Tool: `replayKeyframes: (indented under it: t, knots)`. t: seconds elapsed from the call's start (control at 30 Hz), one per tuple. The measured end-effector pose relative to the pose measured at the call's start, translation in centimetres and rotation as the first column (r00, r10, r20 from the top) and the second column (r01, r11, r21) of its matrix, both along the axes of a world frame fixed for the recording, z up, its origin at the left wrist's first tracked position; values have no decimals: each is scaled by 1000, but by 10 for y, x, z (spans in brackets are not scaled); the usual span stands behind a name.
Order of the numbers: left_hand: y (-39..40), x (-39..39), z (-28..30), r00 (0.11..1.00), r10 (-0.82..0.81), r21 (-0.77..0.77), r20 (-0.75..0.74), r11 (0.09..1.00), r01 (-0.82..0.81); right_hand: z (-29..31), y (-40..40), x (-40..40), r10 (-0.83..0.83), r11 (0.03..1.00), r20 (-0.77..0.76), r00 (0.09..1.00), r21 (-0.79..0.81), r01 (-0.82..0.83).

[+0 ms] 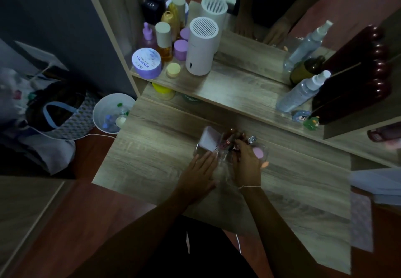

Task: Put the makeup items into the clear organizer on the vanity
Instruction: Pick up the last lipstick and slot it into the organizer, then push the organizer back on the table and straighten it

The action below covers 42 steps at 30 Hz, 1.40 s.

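Note:
A clear organizer (263,150) stands on the wooden vanity top (152,158). Inside it I see a pale pink box (208,139) at the left, several small dark red bottles (231,135) in the middle and a pink sponge (258,152) at the right. My left hand (200,172) lies flat against the organizer's near left side, fingers together. My right hand (246,162) reaches into the middle of the organizer, fingers curled among the small bottles; what it grips is hidden.
A raised shelf (227,84) behind holds a lilac jar (146,62), bottles, a white cylinder device (200,46), a spray bottle (301,92) and a dark red-framed mirror (355,75). A white bin (112,112) and bags sit on the floor at the left.

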<state>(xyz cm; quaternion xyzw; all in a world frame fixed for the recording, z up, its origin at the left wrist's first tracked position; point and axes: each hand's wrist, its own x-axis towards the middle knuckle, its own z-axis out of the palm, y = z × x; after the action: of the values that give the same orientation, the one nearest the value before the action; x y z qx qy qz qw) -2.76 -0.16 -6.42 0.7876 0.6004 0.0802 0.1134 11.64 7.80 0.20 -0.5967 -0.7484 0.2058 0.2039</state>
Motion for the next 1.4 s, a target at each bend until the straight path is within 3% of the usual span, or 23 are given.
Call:
replayKeyframes:
  t: [0.43,0.9,1.13,1.4]
  knots:
    - [-1,-2,4,1000,-17,42,-26,999,18,3,-3,1,-21,997,20,1000,80,19]
    - [-4,-6,9,997,-35,-2,-63,999,35,10,-30,9,-2,1000,11,1000,3,2]
    - [-4,-5,15,998,-37,-5,-51,999,37,10,-29,10,54,996,119,991,-73,-46]
    - [-2,-7,14,998,-57,-94,-28,994,54,7,-26,7,58,998,147,987,-43,-52]
